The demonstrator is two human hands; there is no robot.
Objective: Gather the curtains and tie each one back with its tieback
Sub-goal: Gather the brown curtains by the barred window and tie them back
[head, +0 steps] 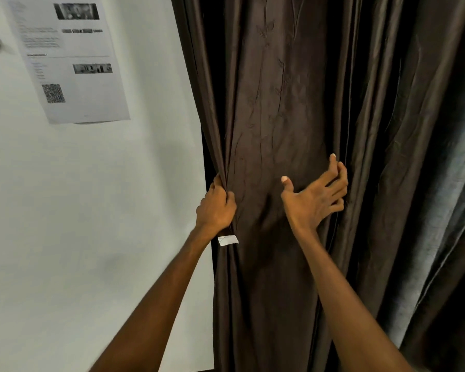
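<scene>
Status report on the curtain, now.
Left hand grips curtain edge by the wall. Right hand spread, fingers hooked into a fold. Curtain not yet bunched. No tieback in sight; nothing in the way.

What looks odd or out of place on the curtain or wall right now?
Two small things. A white tag sticks out of the dark curtain edge just below the left hand. The printed sheet on the wall hangs tilted. No tieback is in view. The right hand hooks a fold.
</scene>
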